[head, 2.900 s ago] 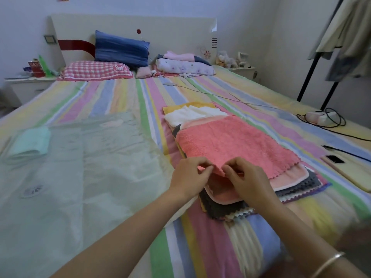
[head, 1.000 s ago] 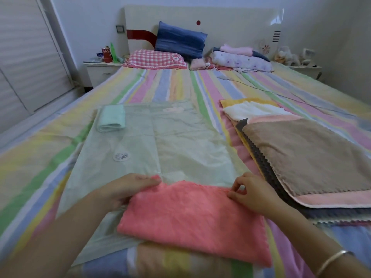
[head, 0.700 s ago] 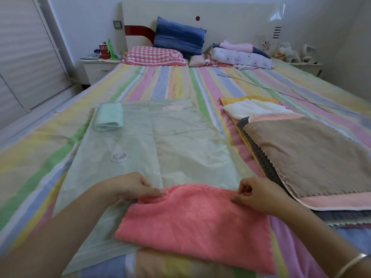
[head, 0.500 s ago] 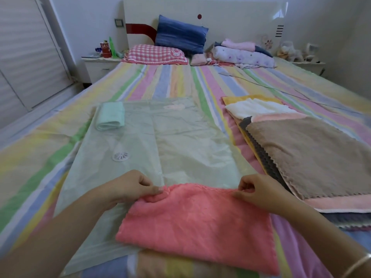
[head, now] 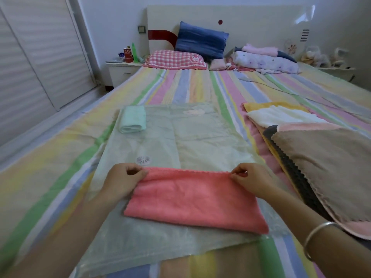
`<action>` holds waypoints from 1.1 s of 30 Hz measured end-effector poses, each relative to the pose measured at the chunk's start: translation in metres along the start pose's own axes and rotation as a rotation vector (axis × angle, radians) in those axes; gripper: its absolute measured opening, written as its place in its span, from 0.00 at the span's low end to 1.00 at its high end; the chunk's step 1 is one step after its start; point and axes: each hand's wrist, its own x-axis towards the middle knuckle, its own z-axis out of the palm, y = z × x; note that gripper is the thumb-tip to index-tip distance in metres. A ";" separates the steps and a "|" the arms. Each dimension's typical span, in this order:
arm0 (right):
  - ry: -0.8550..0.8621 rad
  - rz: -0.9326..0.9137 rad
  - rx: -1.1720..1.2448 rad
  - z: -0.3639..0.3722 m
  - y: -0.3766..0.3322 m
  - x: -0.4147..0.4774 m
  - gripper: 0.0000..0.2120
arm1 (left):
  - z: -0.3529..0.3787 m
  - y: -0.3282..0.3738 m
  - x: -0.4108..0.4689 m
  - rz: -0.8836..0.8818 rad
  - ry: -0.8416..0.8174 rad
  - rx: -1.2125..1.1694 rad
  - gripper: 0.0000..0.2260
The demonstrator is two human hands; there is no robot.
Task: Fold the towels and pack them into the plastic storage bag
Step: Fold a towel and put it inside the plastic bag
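Observation:
A coral pink towel (head: 192, 199) lies folded in half on the pale green plastic storage bag (head: 180, 137), which is spread flat on the bed. My left hand (head: 122, 181) pinches the towel's far left corner. At the far right corner my right hand (head: 249, 181) pinches the edge the same way. A small mint towel (head: 133, 122), folded, sits at the bag's far left corner. To the right lies a stack of unfolded towels (head: 321, 163) with a tan one on top.
The striped bedspread (head: 60, 177) covers the whole bed. Pillows (head: 200, 42) and folded bedding (head: 265, 61) lie at the headboard. A nightstand (head: 122, 72) with a red can stands at the far left, next to a slatted wardrobe door (head: 30, 67). A thin cable (head: 271, 85) crosses the bed.
The pink towel came off the stack and onto the bag. Since half a second ago it has been folded in half, and both hands now hold its far edge.

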 end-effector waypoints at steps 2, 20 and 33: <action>0.003 0.021 0.037 0.003 0.001 0.005 0.03 | 0.007 -0.006 0.010 0.016 0.040 -0.001 0.05; 0.139 0.318 0.160 0.008 0.023 -0.005 0.20 | 0.041 0.004 0.032 0.271 0.278 0.685 0.10; -0.013 0.301 0.186 0.005 0.024 -0.053 0.21 | 0.123 0.050 -0.040 0.664 -0.526 0.833 0.37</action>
